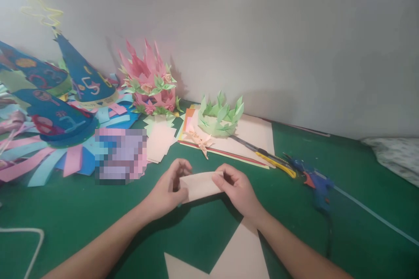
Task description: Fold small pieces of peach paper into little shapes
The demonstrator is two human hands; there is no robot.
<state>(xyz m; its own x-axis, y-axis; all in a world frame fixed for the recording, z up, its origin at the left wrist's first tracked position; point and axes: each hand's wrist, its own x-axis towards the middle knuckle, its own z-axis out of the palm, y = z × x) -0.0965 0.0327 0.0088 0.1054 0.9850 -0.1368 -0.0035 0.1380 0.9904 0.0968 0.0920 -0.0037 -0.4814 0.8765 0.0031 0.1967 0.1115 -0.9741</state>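
Both of my hands hold a folded piece of pale pink paper [200, 185] just above the green table [98, 213]. My left hand [168, 192] pinches its left end with fingers curled round it. My right hand [237, 187] pinches its right end between thumb and fingers. A larger cut sheet of the same pale paper [242, 255] lies on the table under my right wrist.
Blue paper cone hats [81, 76] with pink and blue strips crowd the left. A pink paper crown [149, 78], a green paper crown [220, 117] and paper sheets [255, 133] sit along the wall. A yellow cutter [275, 162] and blue glue gun [316, 183] lie to the right.
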